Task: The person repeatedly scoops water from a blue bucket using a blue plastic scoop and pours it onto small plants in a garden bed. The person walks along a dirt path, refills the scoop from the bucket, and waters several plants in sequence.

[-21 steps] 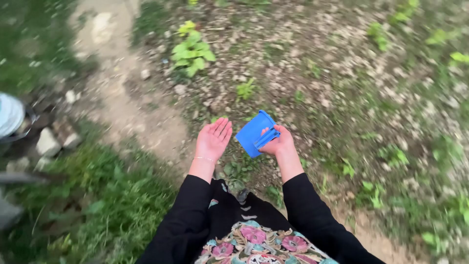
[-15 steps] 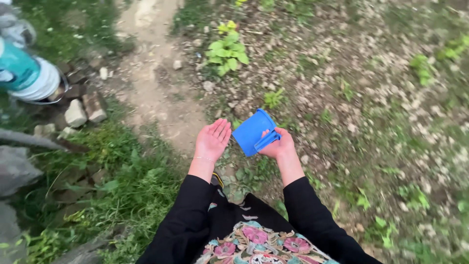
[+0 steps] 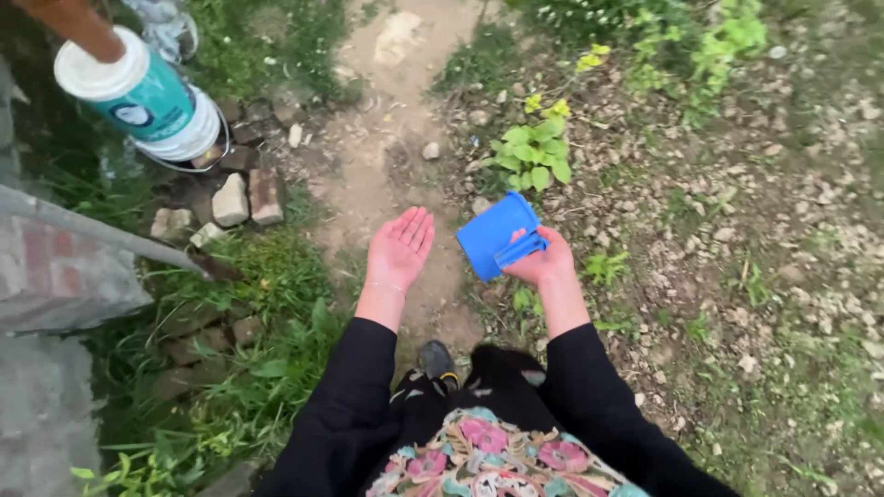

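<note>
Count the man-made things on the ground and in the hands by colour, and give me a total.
Blue: 1, the cup held in the right hand.
Teal and white: 1, the bucket at upper left.
Black: 1, the shoe below the empty left hand.
Total: 3.

Single head view, worn high, facing steeply down over own arms. Hands mid-frame, near; dirt path (image 3: 387,166) runs to top centre; bucket (image 3: 138,97) upper left; no second view.
</note>
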